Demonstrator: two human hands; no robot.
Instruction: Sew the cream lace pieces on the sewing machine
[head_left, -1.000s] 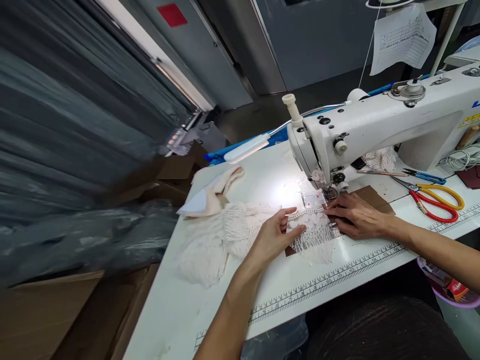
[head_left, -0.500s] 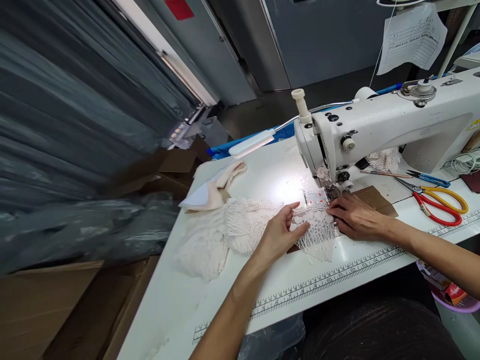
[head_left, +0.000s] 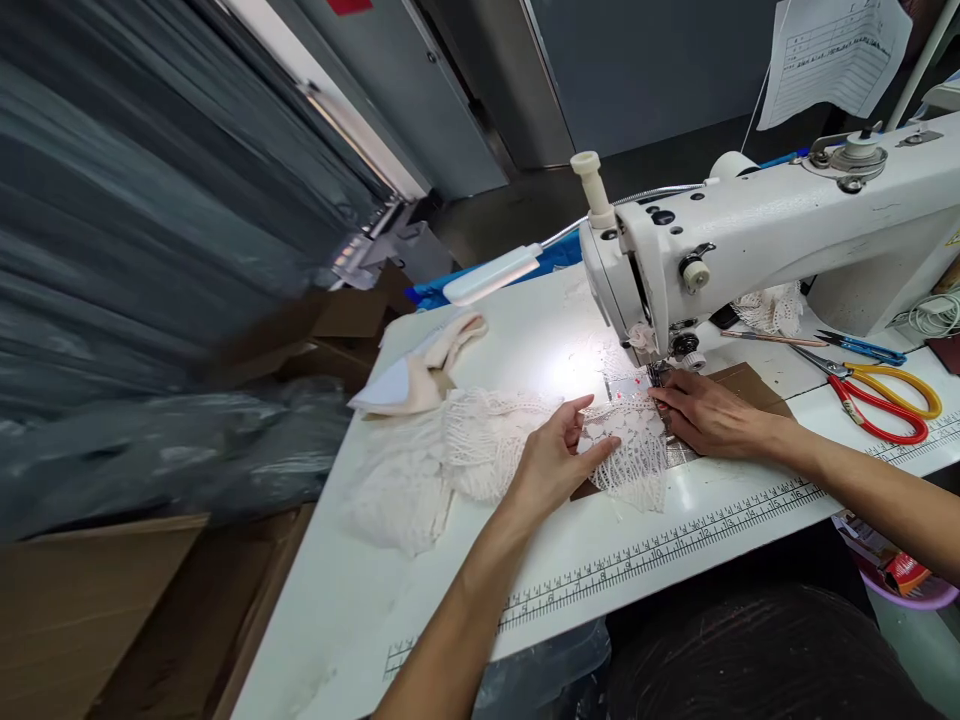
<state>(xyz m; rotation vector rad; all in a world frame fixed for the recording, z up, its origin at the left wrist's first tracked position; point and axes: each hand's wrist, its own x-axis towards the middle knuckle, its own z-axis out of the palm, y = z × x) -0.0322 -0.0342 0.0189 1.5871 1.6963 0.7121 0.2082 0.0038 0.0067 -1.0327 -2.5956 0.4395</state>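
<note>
White fringed lace trim [head_left: 626, 450] lies on the sewing machine bed and passes under the presser foot [head_left: 656, 375]. My left hand [head_left: 559, 455] rests on the lace left of the needle area, thumb and forefinger spread apart, the thumb lying on the lace. Close beside the presser foot, my right hand [head_left: 705, 412] has its fingers pressed together on the lace's right end; the fingertips are partly hidden. More gathered lace [head_left: 484, 440] trails left across the table. The white sewing machine [head_left: 750, 240] stands over the work, its lamp [head_left: 491, 275] lighting the surface.
Red-and-yellow-handled scissors [head_left: 885, 400], blue thread snips [head_left: 862, 347] and a brown card [head_left: 750, 390] lie to the right. Cream fabric [head_left: 424, 365] sits at the back left. A printed ruler [head_left: 645, 565] runs along the table's front edge. Cardboard boxes [head_left: 97, 610] stand left.
The camera view has shifted slightly, so the machine and table sit a little higher and further left. Both hands stay on the lace in nearly the same places.
</note>
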